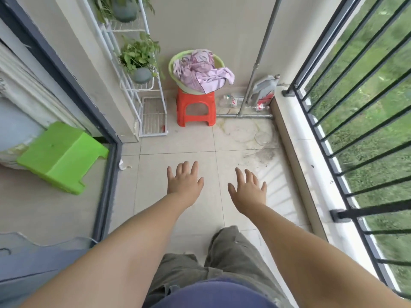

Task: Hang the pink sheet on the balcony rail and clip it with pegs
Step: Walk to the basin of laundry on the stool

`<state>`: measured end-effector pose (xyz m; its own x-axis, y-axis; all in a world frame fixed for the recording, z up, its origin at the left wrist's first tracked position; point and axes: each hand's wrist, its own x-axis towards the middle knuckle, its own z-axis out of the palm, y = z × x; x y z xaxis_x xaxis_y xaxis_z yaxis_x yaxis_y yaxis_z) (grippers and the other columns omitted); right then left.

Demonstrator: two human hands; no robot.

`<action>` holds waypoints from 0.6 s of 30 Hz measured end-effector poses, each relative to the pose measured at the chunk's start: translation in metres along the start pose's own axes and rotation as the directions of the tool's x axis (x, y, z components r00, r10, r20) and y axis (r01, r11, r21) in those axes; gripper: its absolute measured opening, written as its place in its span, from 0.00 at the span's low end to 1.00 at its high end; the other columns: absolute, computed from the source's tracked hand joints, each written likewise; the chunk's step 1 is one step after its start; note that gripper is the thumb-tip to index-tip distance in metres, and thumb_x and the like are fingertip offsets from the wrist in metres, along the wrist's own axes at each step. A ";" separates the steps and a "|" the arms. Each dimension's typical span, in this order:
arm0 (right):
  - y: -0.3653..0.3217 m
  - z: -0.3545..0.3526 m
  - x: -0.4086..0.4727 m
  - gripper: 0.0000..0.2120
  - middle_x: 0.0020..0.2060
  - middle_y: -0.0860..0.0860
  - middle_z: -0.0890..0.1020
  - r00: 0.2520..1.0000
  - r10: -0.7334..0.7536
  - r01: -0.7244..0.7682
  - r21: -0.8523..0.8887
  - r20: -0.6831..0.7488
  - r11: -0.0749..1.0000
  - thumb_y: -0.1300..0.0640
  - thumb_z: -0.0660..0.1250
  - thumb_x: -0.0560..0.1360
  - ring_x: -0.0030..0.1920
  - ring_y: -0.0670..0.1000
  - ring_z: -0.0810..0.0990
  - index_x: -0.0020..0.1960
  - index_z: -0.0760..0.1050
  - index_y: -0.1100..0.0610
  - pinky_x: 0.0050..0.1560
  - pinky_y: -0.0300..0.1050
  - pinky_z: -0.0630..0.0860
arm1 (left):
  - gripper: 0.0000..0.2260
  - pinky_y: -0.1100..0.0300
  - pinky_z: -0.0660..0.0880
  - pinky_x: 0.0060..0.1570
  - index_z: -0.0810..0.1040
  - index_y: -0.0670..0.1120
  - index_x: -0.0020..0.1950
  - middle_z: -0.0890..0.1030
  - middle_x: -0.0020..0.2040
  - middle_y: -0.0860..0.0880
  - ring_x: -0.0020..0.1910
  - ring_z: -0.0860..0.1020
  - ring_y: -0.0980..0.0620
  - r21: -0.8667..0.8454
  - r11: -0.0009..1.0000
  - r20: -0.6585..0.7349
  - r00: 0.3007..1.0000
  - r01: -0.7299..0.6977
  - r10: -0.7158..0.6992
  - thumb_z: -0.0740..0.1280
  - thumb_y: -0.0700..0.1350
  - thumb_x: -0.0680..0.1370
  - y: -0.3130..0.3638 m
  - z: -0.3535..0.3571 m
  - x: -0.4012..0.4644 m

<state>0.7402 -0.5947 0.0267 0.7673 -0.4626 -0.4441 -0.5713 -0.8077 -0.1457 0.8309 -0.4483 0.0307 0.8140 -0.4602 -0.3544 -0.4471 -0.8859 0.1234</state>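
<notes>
You're reaching with left hand (185, 179) and right hand (248, 189) spread, empty; the far pink sheet (203, 71), overhanging its green basin (173, 61), risks dragging on the floor.

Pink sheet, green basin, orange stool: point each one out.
pink sheet (205, 73), head view, on the crumpled middle.
green basin (170, 63), head view, on its left rim.
orange stool (195, 98), head view, on its seat front.

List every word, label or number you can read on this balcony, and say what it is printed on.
None can be read.
Grey plastic jug by the wall: red and white label, print too blurred.
Clear plastic bottle lying on the floor: red and white label, too small.
Second clear plastic bottle beside the pipe: red label, too small.
</notes>
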 end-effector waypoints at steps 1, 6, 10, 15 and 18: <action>0.000 -0.007 0.021 0.27 0.76 0.52 0.50 1.000 0.011 -0.010 -0.008 0.007 1.000 0.44 0.46 0.79 0.76 0.52 0.47 0.75 0.44 0.48 0.73 0.61 0.47 | 0.24 0.42 0.48 0.72 0.50 0.47 0.75 0.59 0.73 0.45 0.73 0.56 0.46 0.011 1.000 0.009 1.000 -0.020 0.020 0.49 0.53 0.80 0.002 -0.004 0.020; -0.002 -0.053 0.142 0.27 0.76 0.51 0.49 1.000 -0.021 0.022 -0.045 0.022 0.999 0.44 0.46 0.79 0.76 0.52 0.47 0.75 0.44 0.47 0.73 0.62 0.46 | 0.24 0.41 0.48 0.72 0.51 0.47 0.74 0.59 0.72 0.45 0.72 0.57 0.46 0.034 0.998 0.017 0.999 -0.045 0.045 0.50 0.53 0.80 0.013 -0.031 0.140; 0.011 -0.111 0.236 0.27 0.76 0.51 0.49 0.999 -0.036 0.038 -0.086 0.020 0.996 0.44 0.46 0.79 0.76 0.52 0.47 0.75 0.44 0.47 0.73 0.62 0.46 | 0.23 0.41 0.49 0.72 0.53 0.47 0.74 0.61 0.72 0.46 0.72 0.58 0.47 -0.043 0.999 -0.007 1.000 0.016 -0.016 0.50 0.52 0.80 0.033 -0.068 0.238; 0.007 -0.173 0.341 0.27 0.76 0.52 0.50 0.999 -0.021 0.027 -0.155 0.042 0.987 0.44 0.46 0.79 0.76 0.53 0.48 0.75 0.44 0.47 0.72 0.63 0.48 | 0.23 0.43 0.49 0.72 0.53 0.47 0.74 0.59 0.73 0.45 0.73 0.57 0.47 -0.127 0.991 -0.021 0.998 0.051 -0.054 0.50 0.52 0.80 0.049 -0.112 0.337; -0.019 -0.189 0.397 0.27 0.76 0.51 0.50 0.994 -0.073 0.084 -0.142 0.075 0.986 0.44 0.46 0.79 0.76 0.52 0.48 0.75 0.44 0.47 0.73 0.62 0.48 | 0.23 0.44 0.50 0.71 0.55 0.47 0.73 0.61 0.72 0.45 0.72 0.58 0.47 -0.125 0.989 0.000 0.997 0.078 -0.078 0.50 0.53 0.80 0.034 -0.122 0.390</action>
<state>1.1104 -0.8320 0.0201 0.7831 -0.3732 -0.4974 -0.4580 -0.8872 -0.0553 1.1788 -0.6651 0.0100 0.8467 -0.3893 -0.3626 -0.3324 -0.9193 0.2107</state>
